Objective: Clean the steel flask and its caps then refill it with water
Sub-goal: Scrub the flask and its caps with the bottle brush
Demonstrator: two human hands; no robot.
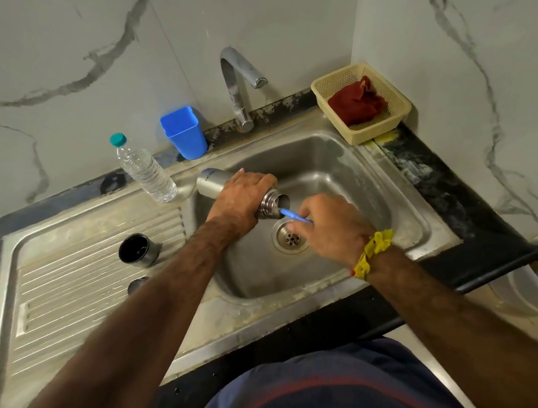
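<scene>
Below my forearms, my left hand (245,193) wraps the steel flask (210,182), held sideways over the sink (414,220), while my right hand (326,225) pinches a blue brush (293,215) at its mouth. Rigid, probably slick wet; I'd grip mid-body.

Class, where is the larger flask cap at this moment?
In the head view, the larger cap stands mouth-up on the ribbed draining board, left of the sink basin, just beyond the left forearm.
</scene>
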